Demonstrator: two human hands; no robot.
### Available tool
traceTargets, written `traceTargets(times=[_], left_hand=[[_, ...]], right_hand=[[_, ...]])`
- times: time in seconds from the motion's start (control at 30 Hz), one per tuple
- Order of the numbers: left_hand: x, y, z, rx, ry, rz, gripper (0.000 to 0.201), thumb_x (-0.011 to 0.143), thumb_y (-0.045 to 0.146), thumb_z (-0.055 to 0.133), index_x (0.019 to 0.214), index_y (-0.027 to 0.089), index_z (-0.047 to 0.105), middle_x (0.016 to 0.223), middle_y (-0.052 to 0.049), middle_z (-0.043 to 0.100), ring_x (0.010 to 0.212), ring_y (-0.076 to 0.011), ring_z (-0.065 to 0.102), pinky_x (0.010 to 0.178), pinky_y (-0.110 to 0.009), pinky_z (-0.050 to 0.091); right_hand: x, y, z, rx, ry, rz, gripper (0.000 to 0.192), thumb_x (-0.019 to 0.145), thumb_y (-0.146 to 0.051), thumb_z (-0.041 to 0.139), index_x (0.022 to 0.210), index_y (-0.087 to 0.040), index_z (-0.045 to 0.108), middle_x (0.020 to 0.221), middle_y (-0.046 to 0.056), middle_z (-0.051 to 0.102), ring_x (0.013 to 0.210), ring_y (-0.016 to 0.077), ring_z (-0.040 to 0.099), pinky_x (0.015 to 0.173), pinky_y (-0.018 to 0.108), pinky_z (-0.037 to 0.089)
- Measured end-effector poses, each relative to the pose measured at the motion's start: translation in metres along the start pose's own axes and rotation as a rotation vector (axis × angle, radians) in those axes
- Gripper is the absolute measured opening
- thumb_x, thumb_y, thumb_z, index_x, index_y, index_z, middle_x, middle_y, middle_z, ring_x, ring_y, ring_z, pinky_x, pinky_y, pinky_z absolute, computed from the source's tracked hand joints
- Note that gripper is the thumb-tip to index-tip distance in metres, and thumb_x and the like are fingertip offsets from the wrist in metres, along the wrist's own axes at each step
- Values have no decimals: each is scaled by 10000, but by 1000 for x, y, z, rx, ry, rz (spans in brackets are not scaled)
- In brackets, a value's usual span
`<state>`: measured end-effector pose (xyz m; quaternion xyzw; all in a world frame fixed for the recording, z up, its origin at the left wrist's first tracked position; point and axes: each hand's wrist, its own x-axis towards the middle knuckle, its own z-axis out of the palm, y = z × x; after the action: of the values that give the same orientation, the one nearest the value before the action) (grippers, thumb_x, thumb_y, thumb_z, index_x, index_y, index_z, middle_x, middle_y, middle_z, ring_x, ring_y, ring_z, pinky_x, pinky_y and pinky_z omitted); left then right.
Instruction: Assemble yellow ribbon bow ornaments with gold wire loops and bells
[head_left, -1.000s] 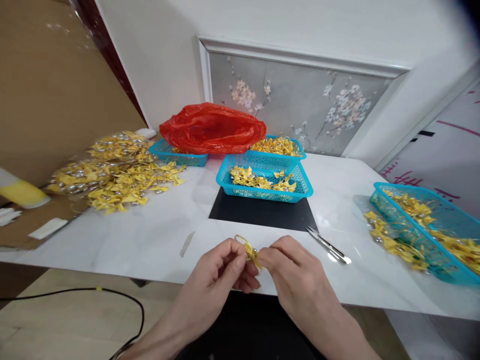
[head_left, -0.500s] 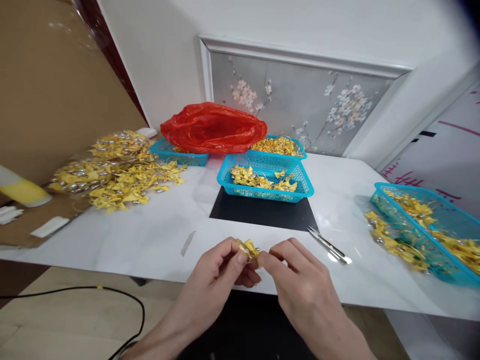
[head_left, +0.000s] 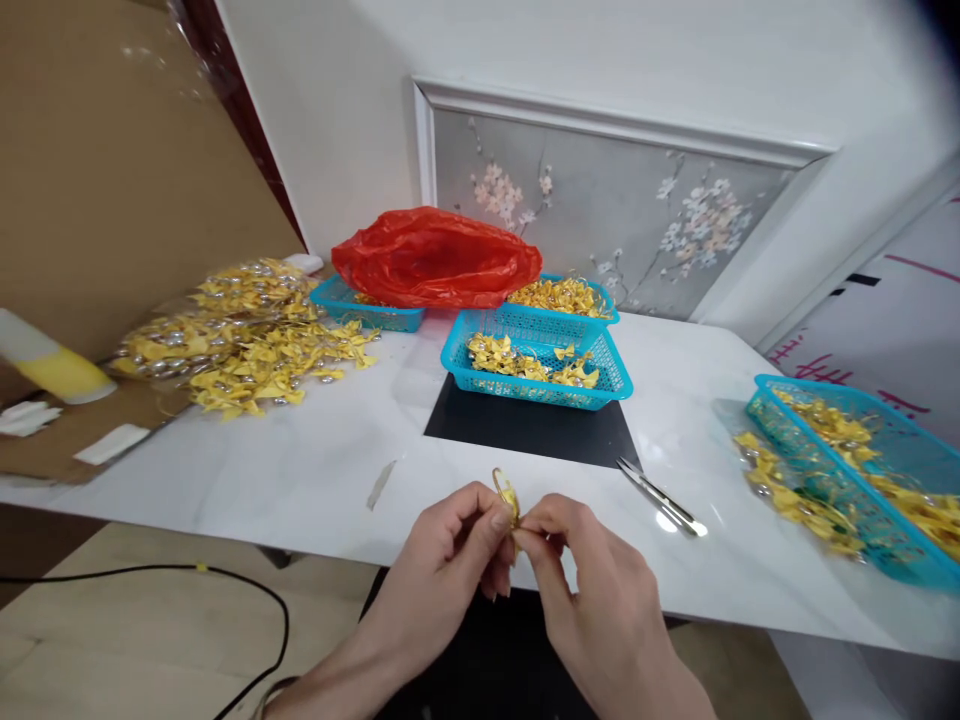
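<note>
Low over the table's front edge, my left hand (head_left: 450,555) pinches a small yellow ribbon bow (head_left: 508,492) between thumb and fingers. A gold-coloured loop stands up from the bow. My right hand (head_left: 600,585) is closed at the bow's right side, thumb and forefinger pressed together on its lower part. Fingertips hide much of the piece. To the right of my hands lie small metal scissors (head_left: 661,498), points toward the back. Straight ahead, a blue basket (head_left: 525,388) with more yellow bows stands on a black sheet (head_left: 517,428).
A heap of yellow bows with silvery beads (head_left: 255,350), partly in clear plastic, lies at the left. A red plastic bag (head_left: 435,260) rests over baskets behind. Another blue basket (head_left: 806,455) stands at the right, bagged bows (head_left: 795,500) beside it. A grey strip (head_left: 381,485) lies left of centre.
The bow has turned so its gold loop now points up. My right thumb and forefinger have closed in against it. The view has shifted slightly.
</note>
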<state>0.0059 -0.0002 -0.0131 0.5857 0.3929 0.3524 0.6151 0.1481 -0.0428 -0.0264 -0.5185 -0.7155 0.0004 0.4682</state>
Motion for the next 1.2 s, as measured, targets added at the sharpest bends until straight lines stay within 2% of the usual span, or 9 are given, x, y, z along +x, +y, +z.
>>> traceTargets(times=[0.23,0.4,0.57,0.7,0.8,0.9,0.97,1.1,1.2], left_hand=[[-2,-6,-1,130,67,40,323,957,418,471,732,194,525,588,52,499,548,-124,460,540,-247,379],[0,-8,-2,160,85,35,340,969,406,432,694,212,474,568,64,468,537,-122,446,537,-244,375],[3,-12,-5,207,80,4,340,967,406,411,684,221,450,586,60,476,534,-124,459,530,-244,398],[6,-14,-14,303,75,-66,320,961,366,417,679,221,453,560,61,489,476,-122,479,495,-248,398],[7,-13,-20,387,64,-117,314,960,346,423,674,223,461,487,66,505,419,-124,471,473,-251,385],[8,-10,-22,431,48,-142,306,962,341,417,685,223,467,476,64,530,406,-123,478,468,-246,387],[9,-9,-21,440,42,-152,304,963,340,412,689,221,466,477,65,536,400,-115,473,467,-240,386],[11,-9,-21,409,21,-181,313,964,348,394,686,219,455,455,69,527,374,-100,442,433,-222,361],[13,-9,-20,349,5,-207,317,964,367,383,692,219,449,436,76,508,360,-91,426,408,-206,341]], right_hand=[[1,-5,3,0,-54,-46,112,1013,-182,429,1017,-213,537,720,-25,672,552,110,643,534,219,484],[-3,2,11,100,-61,-91,225,959,-92,473,1070,-194,639,874,44,726,725,149,691,657,239,537],[-1,13,18,301,-41,121,185,932,-155,534,878,-219,699,832,22,742,741,151,690,703,241,531],[4,25,16,402,-61,401,150,908,-234,601,770,-198,649,790,24,726,652,136,656,570,217,504],[4,34,16,531,-40,594,230,917,-353,596,758,-188,595,868,45,720,563,104,616,540,227,518],[5,41,19,696,3,726,297,930,-450,535,773,-200,505,932,70,696,732,155,693,618,284,581],[8,46,19,781,33,779,305,920,-482,522,793,-213,456,888,50,659,782,169,697,619,298,591],[11,50,19,835,67,801,297,930,-485,496,819,-224,408,831,-20,575,604,79,599,613,267,577],[10,47,19,803,-17,757,248,960,-442,477,849,-229,412,740,-54,555,497,61,526,551,236,543]])
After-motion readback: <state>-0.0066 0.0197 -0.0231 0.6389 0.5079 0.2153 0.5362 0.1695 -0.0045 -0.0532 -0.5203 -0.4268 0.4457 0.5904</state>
